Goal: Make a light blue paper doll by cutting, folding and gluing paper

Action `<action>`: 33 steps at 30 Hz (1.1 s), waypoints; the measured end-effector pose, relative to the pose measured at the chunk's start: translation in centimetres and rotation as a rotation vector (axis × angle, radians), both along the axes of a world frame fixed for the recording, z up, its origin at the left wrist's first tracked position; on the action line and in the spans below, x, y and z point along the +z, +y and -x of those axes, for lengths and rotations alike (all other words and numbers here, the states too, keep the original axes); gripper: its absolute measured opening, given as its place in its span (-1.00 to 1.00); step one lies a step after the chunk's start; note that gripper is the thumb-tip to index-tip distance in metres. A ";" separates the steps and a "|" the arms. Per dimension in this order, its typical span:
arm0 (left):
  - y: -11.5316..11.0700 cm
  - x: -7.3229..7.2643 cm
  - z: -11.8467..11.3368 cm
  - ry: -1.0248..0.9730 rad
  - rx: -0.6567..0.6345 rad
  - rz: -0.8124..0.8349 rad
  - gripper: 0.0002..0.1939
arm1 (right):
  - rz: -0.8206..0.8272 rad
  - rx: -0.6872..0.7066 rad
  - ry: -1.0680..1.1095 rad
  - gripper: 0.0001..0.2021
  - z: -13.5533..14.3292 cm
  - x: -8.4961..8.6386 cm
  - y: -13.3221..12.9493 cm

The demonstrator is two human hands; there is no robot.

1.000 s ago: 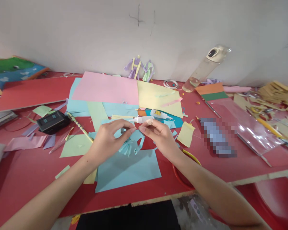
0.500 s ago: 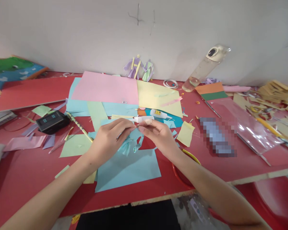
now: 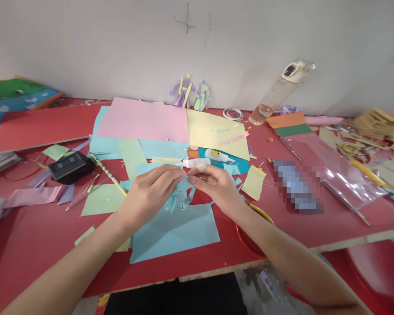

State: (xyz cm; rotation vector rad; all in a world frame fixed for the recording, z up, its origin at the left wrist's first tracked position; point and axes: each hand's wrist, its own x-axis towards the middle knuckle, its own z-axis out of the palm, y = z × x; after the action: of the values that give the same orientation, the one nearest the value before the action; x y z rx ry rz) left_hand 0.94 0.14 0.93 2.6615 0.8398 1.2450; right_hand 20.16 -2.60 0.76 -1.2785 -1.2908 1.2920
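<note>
My left hand (image 3: 154,188) and my right hand (image 3: 215,183) meet at the fingertips over the middle of the table. Both are closed in a pinch on a small folded blue paper figure (image 3: 172,201), whose strips hang down between them. The top of the figure is hidden by my fingers. Below it lies a flat blue paper sheet (image 3: 180,236). Just beyond my fingers rest two white glue bottles, one (image 3: 197,162) partly behind my right hand and one (image 3: 216,155) with a yellow label.
Yellow-and-red scissors (image 3: 262,214) lie under my right forearm. A patterned pencil (image 3: 108,173) and a black device (image 3: 71,166) are at left. Pink paper (image 3: 144,120) lies behind; paper figures (image 3: 184,91) lean on the wall near a tilted bottle (image 3: 280,94). A plastic sleeve (image 3: 338,170) is at right.
The paper figure has shifted and turned slightly between my fingers, and my left fingers have closed in a little more. Nothing else on the table has moved.
</note>
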 end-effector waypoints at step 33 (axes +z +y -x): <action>0.6 0.2 0.1 -0.081 -0.071 -0.186 -0.86 | -0.492 -0.043 -0.240 -0.99 0.2 -0.3 -0.8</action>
State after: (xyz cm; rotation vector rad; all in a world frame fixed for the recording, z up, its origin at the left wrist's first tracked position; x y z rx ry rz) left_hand 0.82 0.70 1.10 2.7311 0.6420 1.4698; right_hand 19.95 -3.44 0.50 -1.1164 -1.6166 0.7355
